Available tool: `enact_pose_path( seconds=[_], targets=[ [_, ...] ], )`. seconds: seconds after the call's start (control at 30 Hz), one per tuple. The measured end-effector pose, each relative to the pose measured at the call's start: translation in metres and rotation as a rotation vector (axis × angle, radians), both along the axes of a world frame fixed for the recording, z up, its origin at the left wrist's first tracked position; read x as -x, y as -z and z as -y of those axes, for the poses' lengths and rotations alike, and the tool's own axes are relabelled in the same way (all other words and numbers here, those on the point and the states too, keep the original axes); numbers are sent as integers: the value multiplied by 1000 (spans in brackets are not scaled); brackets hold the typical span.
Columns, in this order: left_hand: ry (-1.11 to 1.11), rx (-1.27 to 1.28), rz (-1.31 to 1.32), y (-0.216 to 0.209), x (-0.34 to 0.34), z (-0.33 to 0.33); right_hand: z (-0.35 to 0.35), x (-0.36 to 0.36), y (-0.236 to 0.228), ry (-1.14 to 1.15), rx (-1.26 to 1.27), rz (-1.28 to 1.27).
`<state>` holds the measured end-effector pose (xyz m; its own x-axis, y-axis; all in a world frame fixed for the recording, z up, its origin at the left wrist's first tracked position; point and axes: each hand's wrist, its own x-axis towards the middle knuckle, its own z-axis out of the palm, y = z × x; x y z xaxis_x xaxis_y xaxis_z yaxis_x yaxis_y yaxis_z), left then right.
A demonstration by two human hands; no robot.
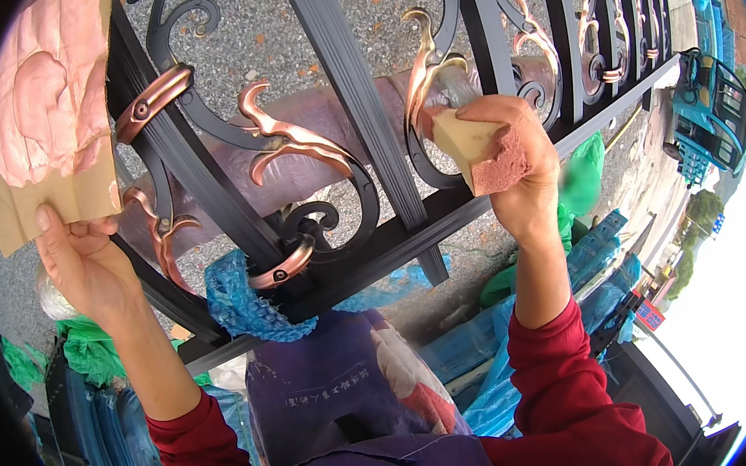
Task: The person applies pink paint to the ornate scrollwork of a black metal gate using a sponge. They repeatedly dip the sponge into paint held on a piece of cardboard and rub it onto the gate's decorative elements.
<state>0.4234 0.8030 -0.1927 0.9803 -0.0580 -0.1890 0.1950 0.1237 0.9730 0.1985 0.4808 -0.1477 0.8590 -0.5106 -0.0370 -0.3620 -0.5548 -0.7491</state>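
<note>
My left hand [89, 269] grips the lower edge of a cardboard piece [10, 212], thumb on top. Pink-copper paint [41, 99] is smeared thickly over the cardboard. In my right hand [521, 142] is a cream-coloured sponge [463, 143] with a reddish, rough-edged part, pinched between thumb and fingers. The sponge's tip is at a scroll leaf [416, 94] that is partly copper and partly dull gold; whether they touch, I cannot tell. The leaf belongs to a black metal fence panel [360, 99]. Another copper-coloured leaf scroll [293, 151] lies between my hands.
Blue bubble wrap [250, 303] hangs over the panel's near rail. Beneath the bars lies a plastic-wrapped roll [326, 116] on grey gravelly ground. Green plastic [583, 177] and blue-wrapped pieces [485, 366] lie at the right. A blue-green vehicle [712, 115] stands farther off.
</note>
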Motion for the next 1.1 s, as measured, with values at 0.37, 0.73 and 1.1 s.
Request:
enact_pose_path(
  seconds=[0.37,0.73,1.1],
  targets=[
    [0,38,22,4,-1,-3,1,4,-3,-33,-34,-19],
    [-44,-13,13,0,1,11,-4,-4,9,283,-207,132],
    [-56,-82,11,-9,3,16,-14,-4,19,380,-146,146]
  ],
)
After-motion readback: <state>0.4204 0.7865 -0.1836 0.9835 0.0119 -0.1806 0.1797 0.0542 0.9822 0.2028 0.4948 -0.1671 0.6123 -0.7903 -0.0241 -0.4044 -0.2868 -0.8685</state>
